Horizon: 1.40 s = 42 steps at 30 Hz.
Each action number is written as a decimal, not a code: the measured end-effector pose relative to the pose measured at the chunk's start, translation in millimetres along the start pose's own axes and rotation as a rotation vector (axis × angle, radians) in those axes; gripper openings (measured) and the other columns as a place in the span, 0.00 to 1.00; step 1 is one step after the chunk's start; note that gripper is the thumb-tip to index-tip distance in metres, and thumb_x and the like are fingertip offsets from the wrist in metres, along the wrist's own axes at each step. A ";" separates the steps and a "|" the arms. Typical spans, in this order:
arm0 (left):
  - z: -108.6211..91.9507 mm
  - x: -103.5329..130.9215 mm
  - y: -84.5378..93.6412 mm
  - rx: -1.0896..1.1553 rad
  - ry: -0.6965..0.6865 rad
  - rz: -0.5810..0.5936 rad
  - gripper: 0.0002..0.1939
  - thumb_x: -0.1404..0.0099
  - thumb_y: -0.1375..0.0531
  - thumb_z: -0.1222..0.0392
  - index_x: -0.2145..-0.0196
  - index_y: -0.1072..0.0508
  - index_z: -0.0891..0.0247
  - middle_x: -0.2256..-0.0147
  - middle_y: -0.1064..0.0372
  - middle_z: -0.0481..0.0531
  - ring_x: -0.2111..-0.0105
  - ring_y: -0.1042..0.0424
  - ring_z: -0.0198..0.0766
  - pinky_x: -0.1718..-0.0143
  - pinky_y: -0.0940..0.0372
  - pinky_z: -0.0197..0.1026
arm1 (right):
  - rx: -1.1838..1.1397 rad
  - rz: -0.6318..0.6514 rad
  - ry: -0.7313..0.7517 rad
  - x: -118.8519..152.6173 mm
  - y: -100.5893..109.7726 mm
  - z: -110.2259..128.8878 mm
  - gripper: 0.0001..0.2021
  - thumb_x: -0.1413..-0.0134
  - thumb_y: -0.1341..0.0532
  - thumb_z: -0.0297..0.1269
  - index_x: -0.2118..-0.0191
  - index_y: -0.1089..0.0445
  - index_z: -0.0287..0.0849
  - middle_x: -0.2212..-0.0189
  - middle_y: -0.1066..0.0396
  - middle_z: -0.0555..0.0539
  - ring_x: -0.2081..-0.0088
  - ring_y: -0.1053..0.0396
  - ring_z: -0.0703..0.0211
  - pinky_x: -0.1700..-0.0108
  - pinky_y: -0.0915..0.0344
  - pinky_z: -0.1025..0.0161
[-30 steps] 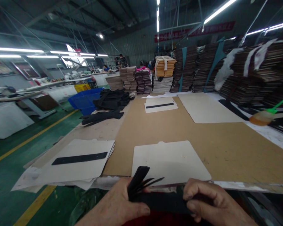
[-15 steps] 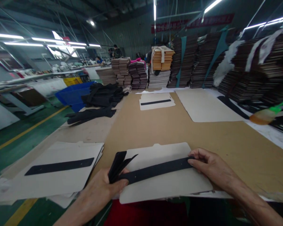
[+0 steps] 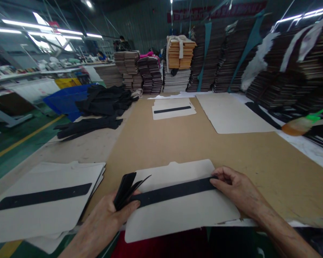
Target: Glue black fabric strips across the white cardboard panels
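Note:
A long black strip (image 3: pixel 174 190) stretches between my two hands, lying slightly slanted across a pale cardboard panel (image 3: pixel 183 213) at the table's front edge. My left hand (image 3: pixel 121 208) is closed on the strip's left end, thumb on top. Several more black strips (image 3: pixel 126 190), folded up together, stick out of that same hand. At the other end, my right hand (image 3: pixel 228 182) pinches the strip between thumb and fingers. Whether the strip's underside touches the panel all along, I cannot tell.
To the left lies a stack of pale panels (image 3: pixel 54 218), its top one bearing a black strip (image 3: pixel 43 196). Farther back are a smaller panel stack (image 3: pixel 174 114), a large pale sheet (image 3: pixel 237 118), black fabric pieces (image 3: pixel 104 102) and an orange bottle with a green nozzle (image 3: pixel 296 127).
The view has shifted, so the surroundings sit higher and more to the left. Both hands keep hold of the strip, which lies over the panel much as before.

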<state>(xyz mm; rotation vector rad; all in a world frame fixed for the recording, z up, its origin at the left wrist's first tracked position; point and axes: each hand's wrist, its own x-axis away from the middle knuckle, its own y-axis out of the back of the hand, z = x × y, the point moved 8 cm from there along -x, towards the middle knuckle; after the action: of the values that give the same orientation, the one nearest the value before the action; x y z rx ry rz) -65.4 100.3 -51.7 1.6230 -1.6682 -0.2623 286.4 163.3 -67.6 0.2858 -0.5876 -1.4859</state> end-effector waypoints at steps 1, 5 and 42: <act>2.0 -0.9 0.5 0.000 0.009 -0.014 0.27 0.42 0.40 0.39 0.54 0.24 0.62 0.66 0.22 0.51 0.62 0.26 0.50 0.63 0.33 0.42 | 0.002 -0.004 -0.003 0.0 0.5 0.0 0.17 0.57 0.41 0.52 0.66 0.31 0.44 0.75 0.34 0.53 0.71 0.38 0.59 0.68 0.41 0.62; 4.1 -3.1 0.8 0.010 0.011 -0.040 0.29 0.43 0.40 0.38 0.53 0.24 0.62 0.64 0.21 0.50 0.61 0.24 0.50 0.60 0.30 0.42 | -0.023 -0.002 0.004 -1.1 -0.6 -0.4 0.17 0.56 0.42 0.52 0.65 0.32 0.44 0.75 0.33 0.52 0.71 0.37 0.59 0.68 0.40 0.62; 12.3 -9.9 -3.7 -0.043 0.029 -0.027 0.33 0.44 0.42 0.32 0.51 0.24 0.57 0.56 0.22 0.52 0.53 0.25 0.56 0.49 0.32 0.52 | 0.124 -0.124 0.157 1.5 1.9 5.7 0.11 0.51 0.42 0.45 0.67 0.28 0.45 0.78 0.33 0.53 0.74 0.36 0.61 0.70 0.40 0.64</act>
<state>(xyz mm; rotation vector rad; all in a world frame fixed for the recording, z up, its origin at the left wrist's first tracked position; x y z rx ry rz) -71.7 104.3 -66.0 1.6107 -1.6094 -0.2850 284.9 162.9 -61.6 0.5392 -0.5443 -1.5322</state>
